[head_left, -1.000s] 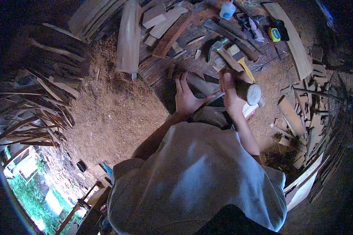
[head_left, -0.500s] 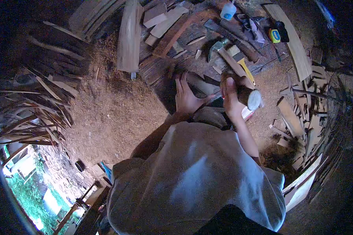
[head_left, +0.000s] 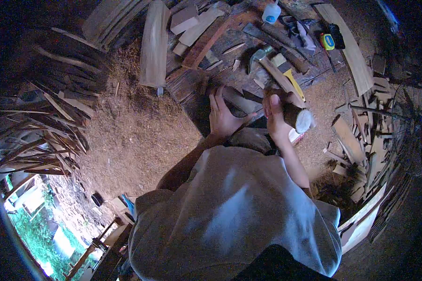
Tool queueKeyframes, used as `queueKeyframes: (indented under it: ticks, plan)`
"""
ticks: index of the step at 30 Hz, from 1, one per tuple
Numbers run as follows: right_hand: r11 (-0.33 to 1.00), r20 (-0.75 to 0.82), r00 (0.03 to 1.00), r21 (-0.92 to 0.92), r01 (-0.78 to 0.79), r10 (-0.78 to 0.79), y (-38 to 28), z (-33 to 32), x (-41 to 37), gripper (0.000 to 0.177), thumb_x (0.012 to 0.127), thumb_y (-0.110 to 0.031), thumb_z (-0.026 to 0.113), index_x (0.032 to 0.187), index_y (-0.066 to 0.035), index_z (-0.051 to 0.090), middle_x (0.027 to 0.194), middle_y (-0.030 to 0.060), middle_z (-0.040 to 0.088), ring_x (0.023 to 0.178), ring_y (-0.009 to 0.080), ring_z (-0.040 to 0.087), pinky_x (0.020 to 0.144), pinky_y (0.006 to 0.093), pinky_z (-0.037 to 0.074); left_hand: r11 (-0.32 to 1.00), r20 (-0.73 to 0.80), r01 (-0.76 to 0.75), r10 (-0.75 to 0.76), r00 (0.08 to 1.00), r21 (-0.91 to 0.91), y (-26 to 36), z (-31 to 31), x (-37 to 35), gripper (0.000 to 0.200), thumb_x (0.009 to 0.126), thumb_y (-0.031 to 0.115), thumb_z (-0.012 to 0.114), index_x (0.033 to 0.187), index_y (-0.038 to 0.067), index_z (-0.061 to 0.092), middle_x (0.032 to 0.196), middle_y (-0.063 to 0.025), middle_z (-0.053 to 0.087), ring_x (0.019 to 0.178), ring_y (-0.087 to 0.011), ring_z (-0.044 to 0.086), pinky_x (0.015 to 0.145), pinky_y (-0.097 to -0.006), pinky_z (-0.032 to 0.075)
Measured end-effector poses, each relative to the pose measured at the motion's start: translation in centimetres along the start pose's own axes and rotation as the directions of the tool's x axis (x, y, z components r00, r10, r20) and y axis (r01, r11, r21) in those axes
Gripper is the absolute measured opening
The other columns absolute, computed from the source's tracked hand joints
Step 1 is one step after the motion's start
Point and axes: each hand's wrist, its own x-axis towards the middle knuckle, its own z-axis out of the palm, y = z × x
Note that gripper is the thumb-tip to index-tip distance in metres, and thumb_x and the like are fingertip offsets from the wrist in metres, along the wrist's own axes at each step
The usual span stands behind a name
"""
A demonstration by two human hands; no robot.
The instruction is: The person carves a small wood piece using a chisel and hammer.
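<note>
At the centre of the head view, we find the left hand lying flat with its fingers spread on a pale wooden slab. It grips nothing and only presses the slab against the dark workboard. Just to its right, the right hand is wrapped tightly around a short round mallet, whose pale cut end faces the right edge of the frame. A thin blade may stand between the two hands, but the view there is too dim for us to be sure.

We judge the shaping of the slab to be under way, not finished. Sawdust lies thick at centre left, yet the slab sits whole under the palm with the mallet in hand beside it.

By our count there are two hands, one mallet and one slab. Above the hands there is one yellow-handled hammer. Toward the upper right are one white bottle and one yellow tape measure. One long plank lies at upper centre. The offcuts at right are too many to count.
</note>
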Motion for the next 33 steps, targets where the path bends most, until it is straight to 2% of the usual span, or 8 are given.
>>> queueKeyframes:
  ticks: [2,6,8,21,23,24,26,33]
  plan:
    - [0.975,0.034,0.997,-0.208,0.077,-0.071,1.0,-0.4,0.1,0.026,0.085,-0.027,0.067,0.087,-0.002,0.061,0.073,0.0050,0.061,0.066,0.0139,0.056,0.061,0.0283,0.045,1.000,-0.020,-0.021,0.022,1.000,0.006,-0.4,0.2,-0.1,0.117,0.050,0.055,0.083,0.134,0.000,0.022,0.131,-0.0279,0.029,0.119,-0.0463,0.040,0.093,-0.0484,0.044]
    - [0.991,-0.028,0.994,-0.087,0.103,-0.106,0.7,0.5,0.1,0.029,0.084,-0.029,0.068,0.090,-0.002,0.063,0.075,0.0058,0.062,0.068,0.0140,0.057,0.062,0.0280,0.046,1.000,-0.049,0.009,-0.009,0.999,-0.015,-0.4,0.6,0.0,0.123,0.041,0.049,0.088,0.134,0.002,0.024,0.130,-0.0253,0.032,0.117,-0.0439,0.043,0.092,-0.0495,0.045]
    - [0.990,-0.002,0.994,-0.090,0.112,-0.112,0.2,1.1,-0.1,0.023,0.092,-0.026,0.057,0.090,-0.003,0.051,0.066,0.0003,0.047,0.055,0.0081,0.040,0.048,0.0236,0.032,1.000,-0.056,0.003,-0.003,0.998,0.000,-1.0,1.0,-0.1,0.122,0.040,0.049,0.088,0.134,0.002,0.025,0.129,-0.0248,0.033,0.117,-0.0439,0.043,0.092,-0.0496,0.045]
    - [0.942,0.050,0.960,-0.187,0.280,-0.275,1.7,0.3,0.2,0.019,0.094,-0.019,0.052,0.085,-0.003,0.048,0.066,0.0018,0.046,0.054,0.0096,0.039,0.047,0.0246,0.033,1.000,-0.063,0.011,-0.012,0.998,-0.010,-0.9,0.9,-0.1,0.120,0.041,0.046,0.089,0.134,0.004,0.025,0.130,-0.0237,0.033,0.116,-0.0444,0.043,0.093,-0.0506,0.044]
    - [0.981,0.001,0.996,-0.174,0.089,-0.090,2.2,-0.3,0.0,0.018,0.081,-0.021,0.071,0.086,-0.005,0.064,0.078,0.0053,0.064,0.070,0.0144,0.058,0.065,0.0290,0.046,1.000,-0.059,-0.006,0.005,0.998,-0.017,-0.8,0.8,0.0,0.120,0.041,0.046,0.088,0.135,0.004,0.025,0.130,-0.0240,0.033,0.116,-0.0444,0.043,0.093,-0.0505,0.044]
    - [0.981,0.001,0.996,-0.174,0.089,-0.090,2.0,-0.3,0.1,0.018,0.081,-0.021,0.071,0.086,-0.005,0.064,0.078,0.0053,0.064,0.070,0.0144,0.058,0.065,0.0290,0.046,0.999,-0.055,-0.024,0.023,0.998,-0.023,-0.8,0.8,0.0,0.120,0.041,0.046,0.088,0.135,0.004,0.025,0.131,-0.0243,0.032,0.116,-0.0444,0.043,0.093,-0.0504,0.044]
    - [0.952,0.121,0.970,-0.200,0.233,-0.212,1.6,0.1,0.3,0.018,0.094,-0.019,0.052,0.087,-0.003,0.048,0.067,0.0013,0.046,0.054,0.0093,0.039,0.047,0.0246,0.033,1.000,-0.056,-0.007,0.007,0.998,-0.010,-0.9,0.9,0.0,0.121,0.042,0.046,0.088,0.135,0.004,0.024,0.131,-0.0242,0.032,0.116,-0.0442,0.043,0.093,-0.0501,0.044]
    - [0.959,0.049,0.985,-0.228,0.171,-0.164,1.2,0.6,0.5,0.018,0.092,-0.018,0.055,0.095,-0.001,0.051,0.070,0.0012,0.049,0.056,0.0081,0.041,0.048,0.0233,0.033,0.995,-0.038,-0.083,0.081,0.996,-0.051,-0.9,0.6,0.1,0.113,0.052,0.048,0.085,0.134,-0.001,0.024,0.125,-0.0260,0.034,0.116,-0.0454,0.043,0.089,-0.0490,0.046]
